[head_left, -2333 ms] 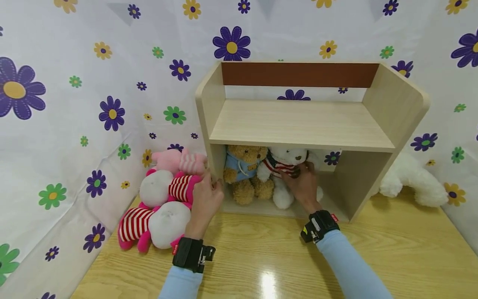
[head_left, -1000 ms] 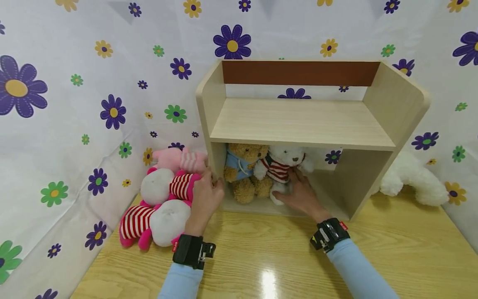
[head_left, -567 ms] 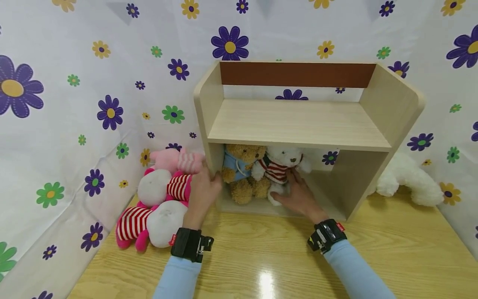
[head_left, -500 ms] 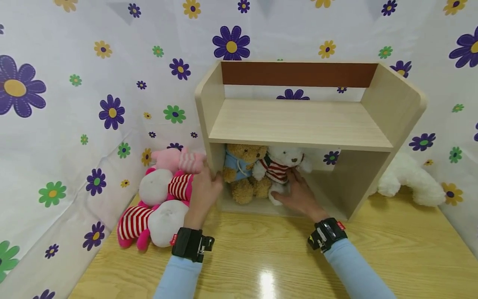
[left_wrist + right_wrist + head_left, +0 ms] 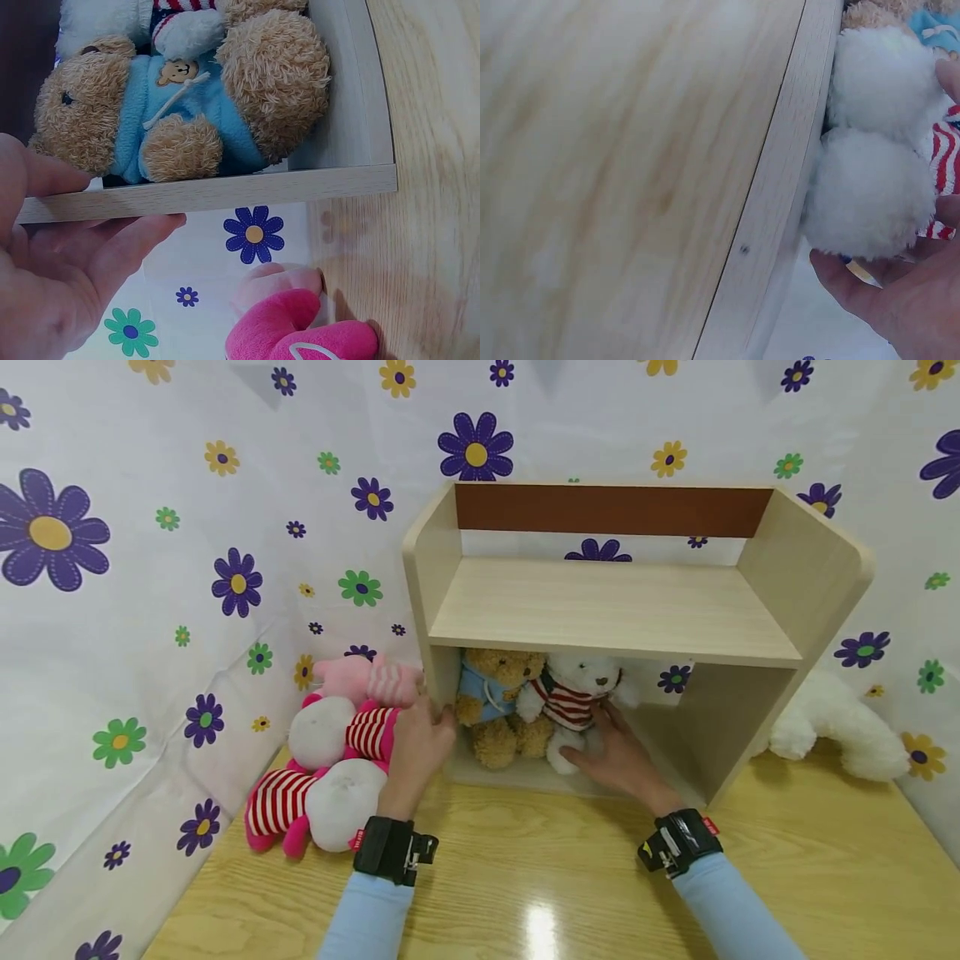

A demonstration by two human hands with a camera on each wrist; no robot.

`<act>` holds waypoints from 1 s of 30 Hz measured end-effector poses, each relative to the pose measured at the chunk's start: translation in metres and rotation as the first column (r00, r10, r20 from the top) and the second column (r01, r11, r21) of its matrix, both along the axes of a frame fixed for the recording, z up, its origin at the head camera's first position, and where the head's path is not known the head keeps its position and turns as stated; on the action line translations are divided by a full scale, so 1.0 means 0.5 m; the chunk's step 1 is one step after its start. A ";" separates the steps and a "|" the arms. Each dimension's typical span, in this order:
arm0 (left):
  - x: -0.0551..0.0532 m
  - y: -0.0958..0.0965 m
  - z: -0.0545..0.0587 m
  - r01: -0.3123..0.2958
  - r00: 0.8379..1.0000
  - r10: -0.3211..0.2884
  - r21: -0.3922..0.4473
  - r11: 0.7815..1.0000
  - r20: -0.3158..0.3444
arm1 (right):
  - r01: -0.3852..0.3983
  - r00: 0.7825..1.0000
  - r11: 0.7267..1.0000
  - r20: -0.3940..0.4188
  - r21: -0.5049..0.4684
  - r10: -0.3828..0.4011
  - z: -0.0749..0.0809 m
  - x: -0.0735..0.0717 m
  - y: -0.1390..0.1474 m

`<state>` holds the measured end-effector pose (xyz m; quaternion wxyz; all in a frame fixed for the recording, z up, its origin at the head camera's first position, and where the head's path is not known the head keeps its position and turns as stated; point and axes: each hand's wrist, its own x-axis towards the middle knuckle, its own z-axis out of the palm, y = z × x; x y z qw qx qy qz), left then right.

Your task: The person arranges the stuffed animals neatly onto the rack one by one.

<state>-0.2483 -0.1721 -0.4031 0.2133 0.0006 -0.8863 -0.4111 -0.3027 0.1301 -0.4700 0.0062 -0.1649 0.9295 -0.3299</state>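
Inside the lower compartment of a light wooden shelf unit (image 5: 611, 610), a brown teddy bear (image 5: 495, 693) in a blue hoodie sits against the left panel. Close beside it sits a white teddy bear (image 5: 566, 702) in a red-and-white striped sweater. My left hand (image 5: 420, 747) grips the front edge of the shelf's left panel (image 5: 225, 193), thumb and fingers on opposite faces. My right hand (image 5: 622, 760) holds the white bear low on its body, fingers at its side and thumb by one leg. In the right wrist view, its furry feet (image 5: 874, 195) lie between my digits.
Left of the shelf, pink-and-white plush toys (image 5: 341, 806) with striped bodies are piled on the wooden table (image 5: 517, 877), a pale pink plush (image 5: 367, 681) behind them. A white fluffy plush (image 5: 840, 727) lies right of the shelf. A flower-print cloth (image 5: 247, 502) hangs behind.
My right hand has moved down from the white bear's chest to its lower side, and the bear sits slightly further left. My left hand stays at the panel edge.
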 end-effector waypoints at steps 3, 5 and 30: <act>0.001 0.000 -0.001 -0.004 1.000 0.004 -0.013 1.000 -0.015 | -0.022 0.998 0.999 -0.059 -0.028 0.021 -0.003 0.010 0.011; 0.002 0.001 -0.001 0.000 1.000 -0.001 -0.015 1.000 -0.022 | -0.030 0.994 0.999 -0.102 -0.033 0.026 -0.002 0.018 0.016; 0.001 0.001 -0.008 -0.005 1.000 0.005 -0.013 1.000 -0.013 | -0.069 0.909 0.997 -0.413 -0.026 0.052 -0.017 0.180 0.161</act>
